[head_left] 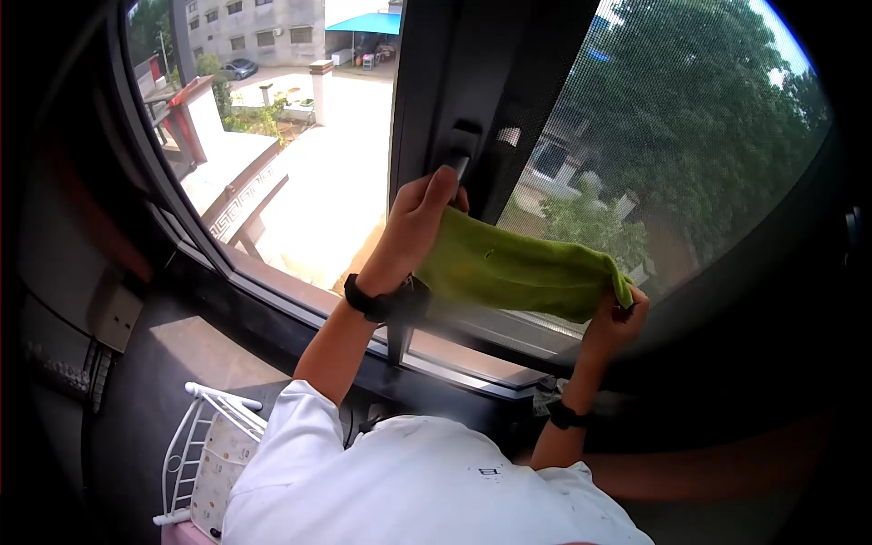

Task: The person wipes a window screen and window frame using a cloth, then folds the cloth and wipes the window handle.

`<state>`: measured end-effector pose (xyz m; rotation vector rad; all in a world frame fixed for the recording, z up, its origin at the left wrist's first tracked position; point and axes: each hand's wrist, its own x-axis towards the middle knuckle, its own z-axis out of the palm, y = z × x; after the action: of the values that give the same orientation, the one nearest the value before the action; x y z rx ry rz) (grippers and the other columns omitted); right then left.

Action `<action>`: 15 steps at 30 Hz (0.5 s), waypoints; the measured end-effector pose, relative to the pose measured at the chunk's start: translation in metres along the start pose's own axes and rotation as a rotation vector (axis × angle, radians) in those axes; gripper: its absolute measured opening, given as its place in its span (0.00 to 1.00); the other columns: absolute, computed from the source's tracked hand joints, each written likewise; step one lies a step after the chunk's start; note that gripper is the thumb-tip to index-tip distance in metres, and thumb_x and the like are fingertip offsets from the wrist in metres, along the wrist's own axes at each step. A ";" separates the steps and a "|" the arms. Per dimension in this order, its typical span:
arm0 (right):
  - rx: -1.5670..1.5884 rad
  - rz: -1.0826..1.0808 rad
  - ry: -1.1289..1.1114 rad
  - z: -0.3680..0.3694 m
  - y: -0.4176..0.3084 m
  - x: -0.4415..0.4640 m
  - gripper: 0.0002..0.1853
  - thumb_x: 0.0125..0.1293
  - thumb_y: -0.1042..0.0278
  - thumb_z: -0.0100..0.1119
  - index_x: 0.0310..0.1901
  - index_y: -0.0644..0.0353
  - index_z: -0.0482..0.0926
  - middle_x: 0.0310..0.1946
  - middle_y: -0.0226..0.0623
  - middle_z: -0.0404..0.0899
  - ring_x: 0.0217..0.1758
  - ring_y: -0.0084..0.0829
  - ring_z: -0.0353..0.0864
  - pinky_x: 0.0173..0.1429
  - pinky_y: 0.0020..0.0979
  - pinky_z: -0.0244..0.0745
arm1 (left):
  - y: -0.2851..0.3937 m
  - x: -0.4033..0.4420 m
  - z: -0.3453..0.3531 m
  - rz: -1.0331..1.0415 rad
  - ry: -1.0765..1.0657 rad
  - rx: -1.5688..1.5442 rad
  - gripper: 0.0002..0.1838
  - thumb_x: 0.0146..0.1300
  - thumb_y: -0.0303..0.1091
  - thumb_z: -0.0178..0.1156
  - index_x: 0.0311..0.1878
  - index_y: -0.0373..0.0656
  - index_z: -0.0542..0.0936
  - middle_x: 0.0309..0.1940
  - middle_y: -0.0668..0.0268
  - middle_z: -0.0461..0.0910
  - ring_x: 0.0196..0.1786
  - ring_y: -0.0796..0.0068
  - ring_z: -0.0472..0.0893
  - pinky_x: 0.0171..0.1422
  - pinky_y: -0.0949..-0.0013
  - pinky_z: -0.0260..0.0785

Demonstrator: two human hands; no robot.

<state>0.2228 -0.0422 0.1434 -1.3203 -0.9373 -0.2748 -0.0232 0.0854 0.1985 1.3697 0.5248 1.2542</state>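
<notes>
A green cloth (pixel 518 271) is stretched between my two hands in front of the window. My left hand (pixel 421 213) is closed at the cloth's upper left end, beside the black window handle (pixel 461 150); its fingers wrap round near the handle's lower part, and whether they grip the handle too is hard to tell. My right hand (pixel 619 318) pinches the cloth's right end, lower down, in front of the mesh screen (pixel 672 173). A dark band circles each wrist.
The dark window frame (pixel 436 82) stands close ahead, with a sill rail (pixel 272 304) below. A white metal rack (pixel 186 454) sits at the lower left. Outside are a building (pixel 263 36), a blue canopy (pixel 363 23) and trees.
</notes>
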 end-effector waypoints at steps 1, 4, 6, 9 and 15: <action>0.020 -0.021 0.017 -0.002 0.002 0.002 0.11 0.59 0.73 0.63 0.40 0.64 0.72 0.39 0.34 0.74 0.39 0.21 0.73 0.44 0.24 0.71 | -0.004 -0.002 0.001 0.032 0.007 -0.006 0.23 0.69 0.53 0.46 0.31 0.41 0.75 0.22 0.72 0.72 0.25 0.86 0.72 0.30 0.80 0.63; -0.069 0.053 -0.021 0.000 -0.001 -0.002 0.10 0.59 0.73 0.62 0.39 0.64 0.72 0.39 0.34 0.74 0.39 0.21 0.73 0.43 0.23 0.71 | -0.020 -0.004 0.003 0.079 0.042 0.004 0.23 0.69 0.53 0.46 0.31 0.41 0.75 0.22 0.72 0.72 0.26 0.86 0.72 0.31 0.80 0.63; -0.054 0.052 -0.047 0.002 0.011 -0.006 0.09 0.60 0.74 0.61 0.39 0.64 0.72 0.39 0.34 0.74 0.39 0.21 0.73 0.44 0.23 0.71 | -0.032 -0.009 0.005 0.091 0.079 0.017 0.23 0.69 0.53 0.46 0.31 0.42 0.75 0.23 0.72 0.73 0.26 0.86 0.72 0.31 0.80 0.64; -0.019 0.015 -0.067 0.004 0.023 -0.011 0.09 0.59 0.74 0.61 0.38 0.64 0.72 0.38 0.34 0.75 0.38 0.20 0.73 0.40 0.22 0.71 | -0.039 -0.015 0.004 0.033 0.095 -0.006 0.21 0.69 0.51 0.46 0.32 0.41 0.75 0.24 0.72 0.73 0.28 0.85 0.72 0.32 0.80 0.64; 0.009 -0.024 -0.004 0.000 0.009 -0.001 0.09 0.59 0.73 0.61 0.38 0.62 0.72 0.38 0.33 0.74 0.34 0.19 0.73 0.34 0.20 0.71 | -0.009 0.001 -0.003 0.087 -0.020 0.070 0.25 0.69 0.54 0.43 0.33 0.40 0.75 0.22 0.72 0.74 0.24 0.85 0.73 0.29 0.80 0.64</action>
<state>0.2277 -0.0404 0.1365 -1.3029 -0.9567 -0.2864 -0.0222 0.0896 0.1903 1.4761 0.5042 1.3016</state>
